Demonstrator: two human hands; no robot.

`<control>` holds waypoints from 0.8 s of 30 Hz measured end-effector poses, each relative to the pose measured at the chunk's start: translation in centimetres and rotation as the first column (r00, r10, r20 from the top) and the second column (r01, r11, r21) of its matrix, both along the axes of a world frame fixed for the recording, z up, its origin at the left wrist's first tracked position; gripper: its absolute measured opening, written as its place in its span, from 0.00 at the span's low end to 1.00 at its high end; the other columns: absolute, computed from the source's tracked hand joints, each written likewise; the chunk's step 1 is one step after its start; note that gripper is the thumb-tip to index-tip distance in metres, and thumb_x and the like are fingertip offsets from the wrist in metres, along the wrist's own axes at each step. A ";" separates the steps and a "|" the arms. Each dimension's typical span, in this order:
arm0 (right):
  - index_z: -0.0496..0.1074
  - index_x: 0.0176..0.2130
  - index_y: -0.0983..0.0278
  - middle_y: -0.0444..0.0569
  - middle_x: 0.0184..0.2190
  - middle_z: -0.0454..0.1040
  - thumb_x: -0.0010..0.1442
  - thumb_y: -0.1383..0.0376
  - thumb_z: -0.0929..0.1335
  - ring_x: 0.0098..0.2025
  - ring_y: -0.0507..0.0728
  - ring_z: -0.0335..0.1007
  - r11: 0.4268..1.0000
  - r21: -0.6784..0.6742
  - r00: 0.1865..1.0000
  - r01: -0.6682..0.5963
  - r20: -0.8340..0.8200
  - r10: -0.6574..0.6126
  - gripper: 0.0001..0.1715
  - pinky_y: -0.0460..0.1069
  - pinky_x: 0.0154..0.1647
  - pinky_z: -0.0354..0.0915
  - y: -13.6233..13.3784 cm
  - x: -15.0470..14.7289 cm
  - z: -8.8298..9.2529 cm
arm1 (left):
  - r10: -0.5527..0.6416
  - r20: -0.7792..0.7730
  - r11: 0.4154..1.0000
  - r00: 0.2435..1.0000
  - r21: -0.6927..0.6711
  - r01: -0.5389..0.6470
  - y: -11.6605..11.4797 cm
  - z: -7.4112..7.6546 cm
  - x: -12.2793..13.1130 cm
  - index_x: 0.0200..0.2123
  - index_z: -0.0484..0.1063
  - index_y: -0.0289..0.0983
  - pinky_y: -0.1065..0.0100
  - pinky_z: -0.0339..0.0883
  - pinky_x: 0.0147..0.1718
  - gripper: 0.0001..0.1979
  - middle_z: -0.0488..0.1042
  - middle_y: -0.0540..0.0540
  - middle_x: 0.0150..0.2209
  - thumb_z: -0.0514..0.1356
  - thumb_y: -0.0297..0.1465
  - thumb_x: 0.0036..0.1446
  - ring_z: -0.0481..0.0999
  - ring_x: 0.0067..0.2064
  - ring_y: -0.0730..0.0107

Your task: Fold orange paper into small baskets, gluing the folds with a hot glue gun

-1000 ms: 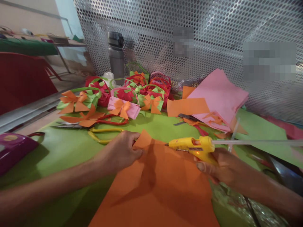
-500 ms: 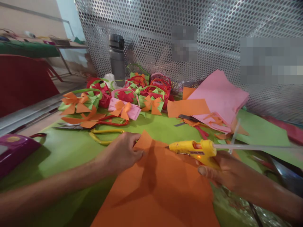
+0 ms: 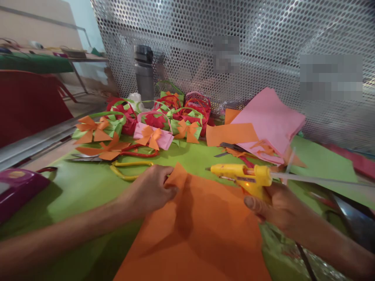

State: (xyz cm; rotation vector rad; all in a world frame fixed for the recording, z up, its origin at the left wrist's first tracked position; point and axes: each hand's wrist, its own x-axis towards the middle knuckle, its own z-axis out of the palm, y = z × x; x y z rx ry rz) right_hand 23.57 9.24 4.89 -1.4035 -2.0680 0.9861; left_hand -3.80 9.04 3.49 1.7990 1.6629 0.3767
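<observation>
Paper [image 3: 216,230], orange, held by left hand [image 3: 154,187]; glue gun [image 3: 253,177], in right hand [image 3: 278,207]

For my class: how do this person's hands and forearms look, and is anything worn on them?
The left hand and right hand are ungloved, and the left forearm and right forearm show no sleeves, watch or bracelet. Some fingers are hidden, so rings cannot be ruled out.
</observation>
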 end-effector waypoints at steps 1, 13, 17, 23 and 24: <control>0.68 0.36 0.60 0.40 0.21 0.65 0.52 0.58 0.68 0.22 0.54 0.62 0.998 0.006 0.997 0.056 -0.046 -0.056 0.11 0.49 0.27 0.64 -0.1 -0.2 0.1 | 0.000 0.008 1.000 1.000 -0.020 0.001 0.0 0.1 0.0 0.20 0.54 0.38 0.72 0.43 0.18 0.10 0.52 0.58 0.17 0.53 0.31 0.47 0.52 0.20 0.78; 0.67 0.33 0.62 0.47 0.30 0.73 0.46 0.47 0.69 0.34 0.59 0.69 0.950 -0.199 0.899 0.242 -0.323 -0.297 0.23 0.51 0.36 0.65 -1.8 -4.3 -1.4 | -0.039 -0.158 0.971 0.987 0.226 0.075 -0.2 0.0 0.3 0.20 0.50 0.38 0.69 0.41 0.20 0.11 0.52 0.56 0.17 0.51 0.32 0.50 0.52 0.21 0.76; 0.67 0.36 0.62 0.47 0.32 0.73 0.50 0.48 0.68 0.37 0.60 0.69 0.951 -0.211 0.895 0.226 -0.342 -0.288 0.21 0.52 0.39 0.65 -1.7 -4.4 -2.4 | -0.042 -0.197 0.961 0.980 0.259 0.094 -0.8 1.4 1.1 0.21 0.51 0.38 0.70 0.42 0.20 0.11 0.49 0.56 0.18 0.50 0.32 0.52 0.51 0.21 0.76; 0.66 0.34 0.61 0.44 0.31 0.72 0.50 0.49 0.68 0.32 0.56 0.66 0.967 -0.174 0.903 0.186 -0.356 -0.238 0.21 0.48 0.33 0.64 -1.7 -4.1 -2.4 | -0.026 -0.276 0.954 0.961 0.281 0.107 -1.0 2.7 2.1 0.22 0.60 0.37 0.70 0.43 0.20 0.08 0.50 0.57 0.16 0.51 0.32 0.52 0.50 0.20 0.77; 0.66 0.33 0.62 0.43 0.28 0.71 0.50 0.49 0.68 0.30 0.55 0.64 0.965 -0.177 0.901 0.195 -0.357 -0.248 0.21 0.47 0.30 0.63 -1.7 -4.1 -2.5 | -0.017 -0.277 0.948 0.961 0.302 0.104 -0.9 2.8 2.2 0.26 0.65 0.37 0.71 0.44 0.20 0.06 0.52 0.57 0.16 0.51 0.32 0.52 0.50 0.19 0.76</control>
